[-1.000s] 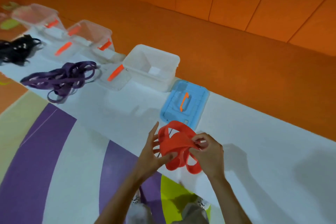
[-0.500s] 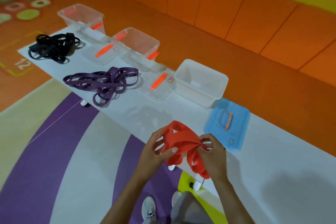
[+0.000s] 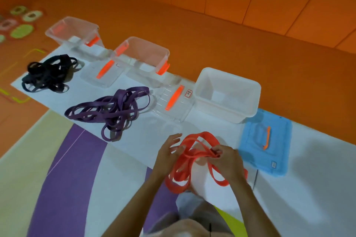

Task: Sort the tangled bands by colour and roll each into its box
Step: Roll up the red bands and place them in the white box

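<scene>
- One tangle of orange-red bands (image 3: 209,136) hangs over the white table's (image 3: 146,140) near edge.
- Right hand (image 3: 226,161) pinches its loops; left hand (image 3: 167,154), fingers spread, touches them with the thumb.
- Purple bands (image 3: 109,109) and black bands (image 3: 48,75) lie left; white box (image 3: 227,100) stands behind.

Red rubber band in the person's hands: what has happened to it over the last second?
The red rubber band, a tight bunch before, is now pulled open into long loops hanging below the hands. The right hand still pinches the strands; the left hand touches it with fingers spread. The purple band pile, black band pile, white plastic box and blue plastic lid have not moved.
</scene>
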`<act>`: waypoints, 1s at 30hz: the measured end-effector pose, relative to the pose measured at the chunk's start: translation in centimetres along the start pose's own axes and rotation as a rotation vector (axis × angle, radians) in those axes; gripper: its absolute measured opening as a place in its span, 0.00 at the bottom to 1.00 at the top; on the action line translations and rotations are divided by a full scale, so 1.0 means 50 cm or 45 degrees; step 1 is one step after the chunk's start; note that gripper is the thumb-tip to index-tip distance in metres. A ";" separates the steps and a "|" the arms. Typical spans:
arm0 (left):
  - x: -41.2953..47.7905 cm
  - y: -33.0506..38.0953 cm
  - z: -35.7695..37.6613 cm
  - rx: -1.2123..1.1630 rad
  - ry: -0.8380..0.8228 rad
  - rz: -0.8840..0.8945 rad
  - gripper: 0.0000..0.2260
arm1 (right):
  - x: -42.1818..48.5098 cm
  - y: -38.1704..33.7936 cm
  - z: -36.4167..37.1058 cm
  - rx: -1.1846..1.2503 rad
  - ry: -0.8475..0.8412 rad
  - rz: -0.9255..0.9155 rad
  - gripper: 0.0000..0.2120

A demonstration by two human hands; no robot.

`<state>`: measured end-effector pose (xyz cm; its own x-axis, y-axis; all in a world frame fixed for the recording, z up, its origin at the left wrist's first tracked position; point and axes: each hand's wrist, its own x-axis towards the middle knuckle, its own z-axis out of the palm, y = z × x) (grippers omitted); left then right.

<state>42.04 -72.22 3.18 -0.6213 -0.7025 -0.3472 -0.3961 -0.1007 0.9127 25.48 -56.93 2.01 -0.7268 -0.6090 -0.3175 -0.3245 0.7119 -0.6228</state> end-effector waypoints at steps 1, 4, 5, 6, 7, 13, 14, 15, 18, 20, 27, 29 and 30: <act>0.024 -0.004 -0.003 0.074 -0.045 -0.001 0.14 | 0.011 0.001 0.013 -0.027 -0.022 0.029 0.12; 0.088 -0.011 -0.017 0.348 -0.279 0.047 0.11 | 0.039 0.007 0.048 -0.068 -0.060 0.081 0.08; 0.106 -0.009 -0.022 0.414 -0.360 0.046 0.12 | 0.046 0.012 0.057 -0.075 -0.069 0.099 0.08; 0.120 -0.010 -0.027 0.463 -0.428 0.033 0.12 | 0.050 0.018 0.067 -0.082 -0.077 0.111 0.09; 0.130 -0.013 -0.030 0.513 -0.476 0.020 0.13 | 0.049 0.023 0.078 -0.074 -0.083 0.119 0.11; 0.184 -0.050 -0.047 0.634 -0.547 -0.032 0.14 | 0.046 0.033 0.109 0.021 0.075 0.053 0.17; 0.191 -0.059 -0.052 0.662 -0.577 -0.025 0.15 | 0.039 0.031 0.111 -0.001 0.116 0.065 0.18; 0.197 -0.068 -0.056 0.687 -0.600 -0.023 0.15 | 0.031 0.030 0.113 -0.014 0.160 0.098 0.20; 0.201 -0.086 -0.062 0.737 -0.647 -0.034 0.14 | -0.019 0.035 0.122 -0.239 0.245 0.320 0.24; 0.209 -0.088 -0.055 0.738 -0.650 -0.003 0.13 | -0.048 0.052 0.119 -0.332 0.245 0.491 0.23; 0.216 -0.084 -0.048 0.674 -0.680 0.113 0.15 | -0.075 0.078 0.117 0.240 0.423 0.668 0.28; 0.220 -0.080 -0.049 0.660 -0.684 0.136 0.13 | -0.072 0.069 0.117 0.410 0.463 0.602 0.21; 0.223 -0.076 -0.047 0.655 -0.685 0.148 0.13 | -0.075 0.063 0.114 0.458 0.524 0.550 0.16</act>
<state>38.22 -81.34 -3.64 -0.8707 -0.2343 -0.4325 -0.4916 0.3880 0.7796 30.62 -54.39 -2.84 -0.9391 -0.0648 -0.3374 0.2142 0.6573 -0.7225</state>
